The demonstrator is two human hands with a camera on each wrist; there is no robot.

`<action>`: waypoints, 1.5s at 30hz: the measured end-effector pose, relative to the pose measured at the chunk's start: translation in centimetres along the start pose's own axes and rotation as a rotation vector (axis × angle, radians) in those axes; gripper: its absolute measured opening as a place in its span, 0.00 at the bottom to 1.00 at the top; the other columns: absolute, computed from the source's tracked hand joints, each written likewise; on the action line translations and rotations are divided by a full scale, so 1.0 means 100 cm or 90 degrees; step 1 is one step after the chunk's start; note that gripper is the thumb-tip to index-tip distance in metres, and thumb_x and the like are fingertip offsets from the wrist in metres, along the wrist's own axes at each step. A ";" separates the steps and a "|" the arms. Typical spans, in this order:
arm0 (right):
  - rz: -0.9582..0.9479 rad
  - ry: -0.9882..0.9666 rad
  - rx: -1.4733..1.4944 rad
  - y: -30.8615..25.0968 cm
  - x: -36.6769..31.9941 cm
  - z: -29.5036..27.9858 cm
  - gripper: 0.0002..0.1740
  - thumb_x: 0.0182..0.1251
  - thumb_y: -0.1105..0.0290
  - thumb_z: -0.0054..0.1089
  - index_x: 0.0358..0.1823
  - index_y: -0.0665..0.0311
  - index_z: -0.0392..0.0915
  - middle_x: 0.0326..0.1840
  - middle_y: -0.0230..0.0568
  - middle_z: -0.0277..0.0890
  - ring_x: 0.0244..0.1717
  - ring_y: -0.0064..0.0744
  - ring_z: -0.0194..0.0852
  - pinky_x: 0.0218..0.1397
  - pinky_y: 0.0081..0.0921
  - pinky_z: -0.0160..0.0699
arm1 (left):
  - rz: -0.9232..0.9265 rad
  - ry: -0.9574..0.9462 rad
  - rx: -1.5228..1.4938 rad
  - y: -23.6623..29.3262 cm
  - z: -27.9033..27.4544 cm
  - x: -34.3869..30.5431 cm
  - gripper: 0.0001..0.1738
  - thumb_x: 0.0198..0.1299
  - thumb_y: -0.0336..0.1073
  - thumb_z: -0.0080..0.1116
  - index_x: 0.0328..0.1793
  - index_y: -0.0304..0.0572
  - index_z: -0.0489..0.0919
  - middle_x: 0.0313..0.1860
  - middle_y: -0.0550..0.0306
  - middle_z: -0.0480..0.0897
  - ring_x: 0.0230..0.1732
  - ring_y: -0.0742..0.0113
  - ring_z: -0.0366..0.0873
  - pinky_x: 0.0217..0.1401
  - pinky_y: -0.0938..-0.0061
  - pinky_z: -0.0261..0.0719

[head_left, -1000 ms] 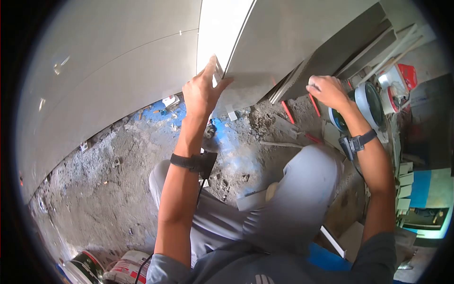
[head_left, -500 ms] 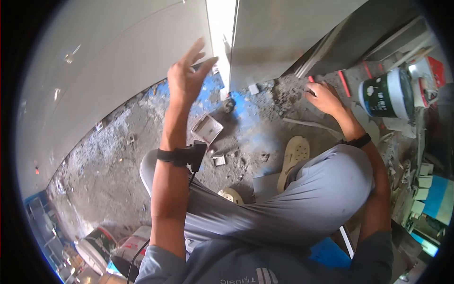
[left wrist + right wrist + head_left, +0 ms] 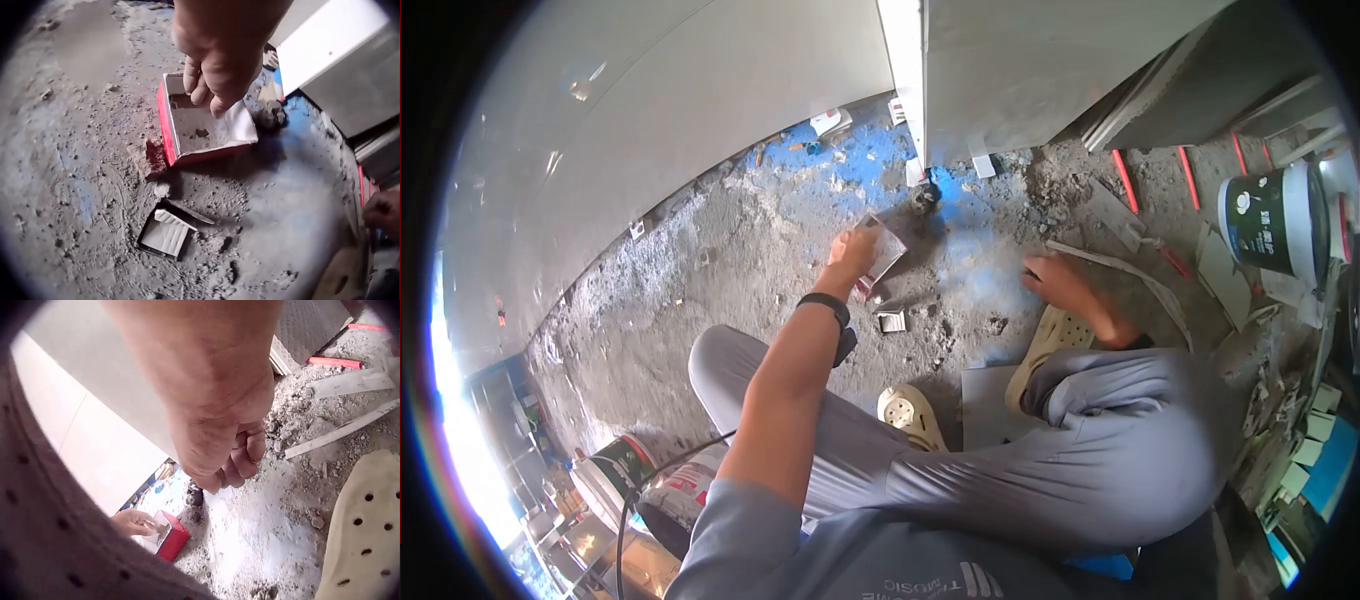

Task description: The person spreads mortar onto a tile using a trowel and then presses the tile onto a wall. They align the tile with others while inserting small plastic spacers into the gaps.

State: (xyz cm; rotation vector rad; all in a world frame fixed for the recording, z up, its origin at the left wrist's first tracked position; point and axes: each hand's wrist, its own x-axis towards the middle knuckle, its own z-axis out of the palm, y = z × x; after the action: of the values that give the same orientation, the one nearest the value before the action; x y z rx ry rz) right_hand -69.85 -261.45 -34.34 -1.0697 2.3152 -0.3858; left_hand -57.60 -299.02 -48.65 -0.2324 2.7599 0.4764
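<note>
Dusty floor (image 3: 650, 320) beside grey panels (image 3: 730, 110): your left hand (image 3: 855, 252) has come down from them into the red-and-white box (image 3: 212, 152), where work now seems centred. Your right hand (image 3: 1065, 283) hovers, fingers curled; whether either grips anything isn't visible.

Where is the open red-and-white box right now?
In the left wrist view, the box sits just above centre on the dusty floor, under the left hand, a rough reddish lump at its lower left.

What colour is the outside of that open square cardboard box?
Red. The open cardboard box shows best in the left wrist view.
</note>
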 end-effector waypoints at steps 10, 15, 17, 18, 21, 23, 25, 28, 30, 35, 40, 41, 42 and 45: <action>0.090 0.045 0.097 0.016 -0.062 0.023 0.12 0.64 0.60 0.59 0.37 0.62 0.79 0.32 0.49 0.80 0.36 0.52 0.80 0.40 0.44 0.76 | 0.044 0.118 -0.044 0.017 0.030 -0.004 0.09 0.52 0.37 0.63 0.39 0.46 0.82 0.40 0.49 0.81 0.42 0.48 0.83 0.43 0.56 0.81; 0.097 0.078 0.124 0.023 -0.065 0.032 0.11 0.64 0.62 0.59 0.37 0.63 0.79 0.32 0.51 0.80 0.37 0.55 0.79 0.40 0.47 0.75 | 0.015 0.082 -0.070 0.028 0.009 -0.002 0.08 0.54 0.38 0.62 0.37 0.44 0.85 0.41 0.49 0.84 0.43 0.47 0.84 0.44 0.56 0.81; 0.118 0.067 0.160 0.017 -0.064 0.023 0.11 0.64 0.62 0.59 0.37 0.63 0.79 0.33 0.51 0.80 0.38 0.55 0.79 0.40 0.47 0.75 | -0.059 -0.038 -0.051 0.021 0.001 0.002 0.09 0.54 0.38 0.62 0.39 0.47 0.86 0.42 0.47 0.85 0.45 0.48 0.84 0.46 0.56 0.82; 0.137 0.055 0.191 0.014 -0.061 0.018 0.11 0.65 0.61 0.59 0.37 0.63 0.79 0.33 0.51 0.80 0.38 0.55 0.79 0.41 0.47 0.75 | -0.058 -0.037 -0.047 0.016 0.000 0.003 0.09 0.54 0.38 0.62 0.39 0.47 0.86 0.42 0.47 0.85 0.45 0.48 0.84 0.46 0.56 0.82; 0.082 0.103 0.166 0.016 -0.052 0.016 0.12 0.65 0.61 0.57 0.36 0.63 0.78 0.32 0.51 0.80 0.37 0.55 0.79 0.41 0.48 0.75 | -0.032 -0.079 0.016 0.005 -0.002 0.007 0.10 0.55 0.40 0.62 0.41 0.51 0.87 0.43 0.45 0.85 0.46 0.47 0.84 0.48 0.56 0.82; 0.066 0.114 0.164 0.015 -0.046 0.015 0.12 0.65 0.60 0.57 0.36 0.63 0.78 0.32 0.51 0.80 0.37 0.56 0.79 0.40 0.48 0.75 | -0.056 -0.083 0.001 0.005 -0.006 0.006 0.11 0.55 0.42 0.62 0.41 0.51 0.87 0.44 0.46 0.86 0.47 0.48 0.84 0.49 0.55 0.82; 0.052 0.123 0.161 0.013 -0.042 0.012 0.12 0.66 0.60 0.56 0.36 0.63 0.78 0.31 0.51 0.80 0.36 0.56 0.79 0.40 0.48 0.75 | -0.052 -0.123 0.005 0.009 -0.017 0.008 0.11 0.56 0.42 0.61 0.41 0.50 0.87 0.44 0.47 0.86 0.48 0.47 0.84 0.50 0.55 0.82; 0.057 0.108 0.167 0.008 -0.037 0.003 0.12 0.66 0.60 0.55 0.36 0.63 0.78 0.31 0.52 0.80 0.36 0.56 0.79 0.39 0.49 0.75 | -0.050 -0.166 -0.002 0.016 -0.032 0.008 0.13 0.57 0.44 0.59 0.42 0.48 0.86 0.44 0.50 0.86 0.47 0.47 0.84 0.50 0.56 0.81; 0.027 0.132 0.159 0.006 -0.035 -0.003 0.13 0.65 0.61 0.55 0.35 0.63 0.78 0.30 0.52 0.80 0.36 0.57 0.79 0.39 0.49 0.74 | -0.049 -0.170 -0.012 0.014 -0.032 0.011 0.14 0.58 0.45 0.59 0.43 0.48 0.86 0.44 0.51 0.86 0.47 0.48 0.84 0.50 0.56 0.81; -0.005 0.163 0.216 -0.007 -0.017 -0.025 0.13 0.64 0.60 0.57 0.36 0.64 0.79 0.29 0.50 0.80 0.33 0.55 0.80 0.37 0.46 0.76 | 0.019 -0.300 -0.272 0.048 -0.086 0.021 0.14 0.64 0.40 0.58 0.40 0.34 0.82 0.31 0.51 0.84 0.34 0.61 0.81 0.39 0.65 0.79; -0.128 0.212 0.324 -0.052 0.012 -0.073 0.13 0.64 0.63 0.63 0.40 0.66 0.78 0.33 0.48 0.82 0.32 0.40 0.82 0.35 0.34 0.76 | 0.138 -0.262 -0.429 0.142 -0.177 0.007 0.15 0.70 0.40 0.53 0.42 0.34 0.81 0.32 0.54 0.84 0.35 0.66 0.82 0.38 0.69 0.79; -0.180 0.249 0.366 -0.059 0.016 -0.079 0.14 0.64 0.62 0.65 0.41 0.66 0.78 0.34 0.47 0.83 0.33 0.37 0.83 0.35 0.33 0.76 | 0.139 -0.269 -0.504 0.158 -0.191 0.001 0.14 0.70 0.39 0.53 0.42 0.34 0.81 0.31 0.55 0.83 0.34 0.68 0.81 0.38 0.70 0.78; -0.180 0.255 0.357 -0.063 0.017 -0.086 0.14 0.64 0.62 0.65 0.41 0.66 0.78 0.34 0.47 0.83 0.33 0.37 0.83 0.35 0.33 0.76 | 0.140 -0.274 -0.579 0.170 -0.202 -0.005 0.13 0.70 0.39 0.54 0.42 0.35 0.80 0.31 0.57 0.82 0.34 0.70 0.80 0.38 0.72 0.78; -0.190 0.249 0.420 -0.073 0.016 -0.103 0.15 0.66 0.61 0.66 0.42 0.65 0.77 0.31 0.41 0.82 0.31 0.28 0.79 0.35 0.30 0.75 | 0.231 -0.224 -0.529 0.195 -0.229 -0.013 0.13 0.69 0.40 0.55 0.42 0.36 0.80 0.31 0.60 0.81 0.33 0.73 0.77 0.38 0.74 0.76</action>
State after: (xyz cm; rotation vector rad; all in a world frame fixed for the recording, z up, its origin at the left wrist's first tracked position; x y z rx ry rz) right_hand -72.37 -267.07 -23.20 -1.0474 2.0698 -1.4679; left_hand -67.27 -288.83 -22.04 0.1615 2.1144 1.5740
